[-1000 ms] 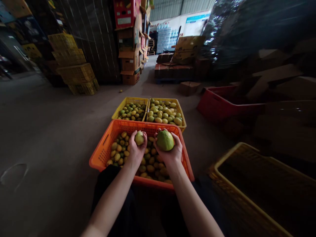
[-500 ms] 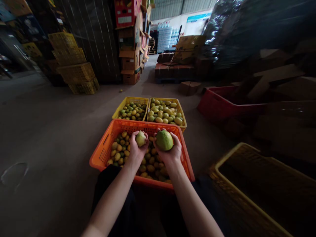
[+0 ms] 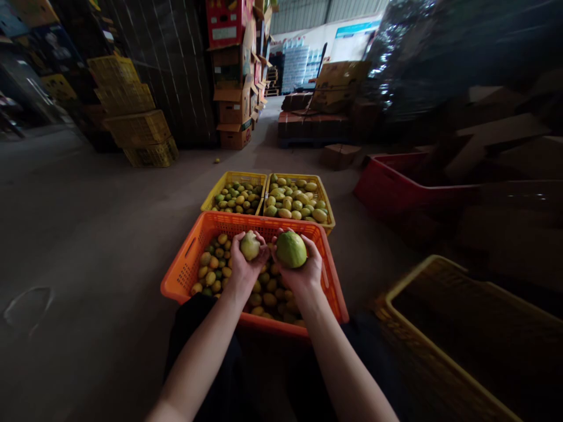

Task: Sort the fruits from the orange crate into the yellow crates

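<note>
My left hand (image 3: pixel 247 266) has its fingers wrapped round a small pale yellow-green lemon (image 3: pixel 250 246). In my right hand (image 3: pixel 303 272) rests a larger, greener lemon (image 3: pixel 291 249), cupped by the fingers and thumb. Both fruits are held side by side above an orange plastic crate (image 3: pixel 179 281) with slotted walls. Many yellow, orange and greenish lemons (image 3: pixel 213 271) lie inside it, partly hidden by my hands and forearms.
Beyond stand two yellow crates, the left one (image 3: pixel 212 191) and the right one (image 3: pixel 329 206), holding more fruit. A yellow crate (image 3: pixel 422 269) is at the near right, a red bin (image 3: pixel 382 181) farther back. Stacked cartons (image 3: pixel 233 111) and yellow crates (image 3: pixel 136 126) stand behind.
The view has shifted very slightly. My left hand has turned a little around its lemon; both hands keep hold of their fruit above the orange crate.
</note>
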Demonstrator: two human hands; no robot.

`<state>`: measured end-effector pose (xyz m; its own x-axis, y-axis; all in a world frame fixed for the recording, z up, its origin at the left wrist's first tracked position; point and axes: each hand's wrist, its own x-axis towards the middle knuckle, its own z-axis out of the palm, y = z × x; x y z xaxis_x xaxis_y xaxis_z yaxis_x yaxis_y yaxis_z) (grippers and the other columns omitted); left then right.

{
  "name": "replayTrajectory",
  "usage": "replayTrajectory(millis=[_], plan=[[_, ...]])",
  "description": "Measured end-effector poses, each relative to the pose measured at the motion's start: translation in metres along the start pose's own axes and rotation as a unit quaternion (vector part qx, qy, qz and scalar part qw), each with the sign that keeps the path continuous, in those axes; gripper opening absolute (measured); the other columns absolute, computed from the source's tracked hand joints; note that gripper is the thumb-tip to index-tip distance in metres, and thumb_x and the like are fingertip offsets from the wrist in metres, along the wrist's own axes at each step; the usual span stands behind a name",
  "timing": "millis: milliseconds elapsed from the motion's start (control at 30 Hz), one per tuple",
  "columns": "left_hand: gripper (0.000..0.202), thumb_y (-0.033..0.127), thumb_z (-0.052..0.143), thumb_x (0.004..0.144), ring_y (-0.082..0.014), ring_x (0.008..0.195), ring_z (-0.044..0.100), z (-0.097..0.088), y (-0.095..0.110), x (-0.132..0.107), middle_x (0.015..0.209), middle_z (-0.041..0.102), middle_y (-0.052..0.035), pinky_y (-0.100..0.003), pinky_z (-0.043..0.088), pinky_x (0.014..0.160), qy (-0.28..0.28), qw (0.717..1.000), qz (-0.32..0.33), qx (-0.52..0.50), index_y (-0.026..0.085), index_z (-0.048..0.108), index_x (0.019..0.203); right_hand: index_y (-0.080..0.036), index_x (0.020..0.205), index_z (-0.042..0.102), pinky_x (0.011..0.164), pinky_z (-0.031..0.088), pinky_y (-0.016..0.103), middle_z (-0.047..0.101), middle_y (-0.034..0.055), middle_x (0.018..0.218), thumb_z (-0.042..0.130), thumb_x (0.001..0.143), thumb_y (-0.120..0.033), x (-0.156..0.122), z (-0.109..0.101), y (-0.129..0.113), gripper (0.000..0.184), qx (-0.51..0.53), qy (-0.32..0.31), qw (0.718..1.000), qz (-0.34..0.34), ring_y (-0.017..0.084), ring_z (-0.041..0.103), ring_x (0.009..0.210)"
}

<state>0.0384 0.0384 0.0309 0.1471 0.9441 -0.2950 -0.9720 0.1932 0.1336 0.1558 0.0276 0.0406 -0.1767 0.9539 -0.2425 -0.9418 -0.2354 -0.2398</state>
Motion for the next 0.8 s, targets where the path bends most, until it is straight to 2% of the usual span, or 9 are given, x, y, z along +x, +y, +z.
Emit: replayTrajectory(millis=[267, 433, 633, 800], plan=[[0.013, 0.022, 0.046, 0.080, -0.0089, 0.062, 0.054, 0.001, 0.001, -0.004, 0.074, 0.056, -0.0035, -0.016, 0.042, 0.050, -0.061, 0.998, 0.012, 0.003, 0.014, 0.056, 0.079, -0.019, 0.091, 0.064, 0.065, 0.056, 0.034, 0.071, 0.0036, 0.079, 0.058, 0.069, -0.023, 0.000, 0.000, 0.000, 0.023, 0.003, -0.001, 1.000, 0.002, 0.021, 0.068, 0.076], [0.013, 0.021, 0.046, 0.080, -0.0080, 0.061, 0.053, 0.002, 0.002, -0.005, 0.075, 0.056, -0.0043, -0.014, 0.042, 0.048, -0.056, 0.998, 0.008, 0.002, 0.013, 0.056, 0.079, -0.019, 0.091, 0.063, 0.064, 0.056, 0.034, 0.071, 0.0035, 0.080, 0.056, 0.069, -0.024, 0.000, 0.002, 0.000, 0.023, -0.003, 0.008, 1.000, 0.007, 0.021, 0.067, 0.078], [0.018, 0.024, 0.044, 0.084, -0.0064, 0.065, 0.055, 0.003, 0.003, -0.010, 0.081, 0.057, -0.0063, -0.008, 0.040, 0.042, -0.062, 0.998, -0.010, -0.008, 0.012, 0.058, 0.084, -0.018, 0.089, 0.064, 0.063, 0.056, 0.033, 0.071, 0.0038, 0.080, 0.055, 0.070, -0.024, -0.001, 0.003, 0.003, 0.022, -0.004, 0.008, 1.000, -0.004, 0.021, 0.067, 0.076], [0.025, 0.034, 0.045, 0.087, -0.0098, 0.077, 0.059, 0.005, 0.009, -0.013, 0.085, 0.057, -0.0080, -0.008, 0.048, 0.050, -0.017, 0.999, -0.012, -0.026, 0.013, 0.057, 0.081, -0.019, 0.087, 0.063, 0.065, 0.056, 0.034, 0.071, 0.0042, 0.079, 0.055, 0.071, -0.024, -0.001, 0.002, 0.004, 0.019, -0.002, 0.022, 1.000, -0.002, 0.022, 0.067, 0.077]])
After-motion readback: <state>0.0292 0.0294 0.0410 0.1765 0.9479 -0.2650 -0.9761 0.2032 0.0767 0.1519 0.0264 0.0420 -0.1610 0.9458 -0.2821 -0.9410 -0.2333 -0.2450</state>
